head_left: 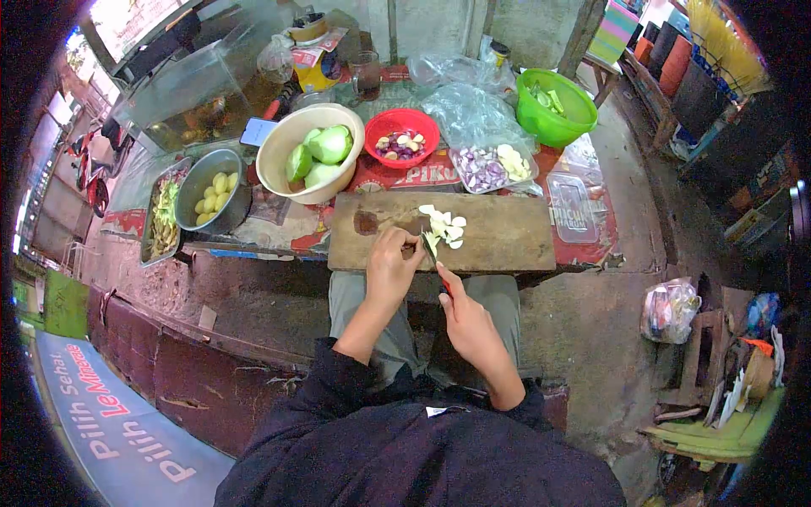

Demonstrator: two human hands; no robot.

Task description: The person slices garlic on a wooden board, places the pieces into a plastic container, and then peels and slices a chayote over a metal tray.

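My right hand (pixel 470 319) is wrapped round the dark and red handle of a small knife (pixel 429 247), its blade pointing away from me over the wooden cutting board (pixel 507 232). Close against the blade, my left hand (pixel 394 264) pinches a pale piece of garlic at the board's near edge; the fingers partly hide it. Just beyond the knife tip lies a loose pile of cut white garlic (pixel 448 225). Behind the board, a red bowl (pixel 378 127) contains garlic cloves and small shallots. A clear tray (pixel 486 188) carries chopped shallots and sliced garlic.
A cream basin (pixel 270 173) of green-skinned vegetables, a grey pot (pixel 187 190) of peeled potatoes and a metal tray (pixel 160 249) stand left. At right are a green bowl (pixel 562 128) and a clear plastic lid (pixel 573 209). A phone (pixel 258 132) lies behind the pot.
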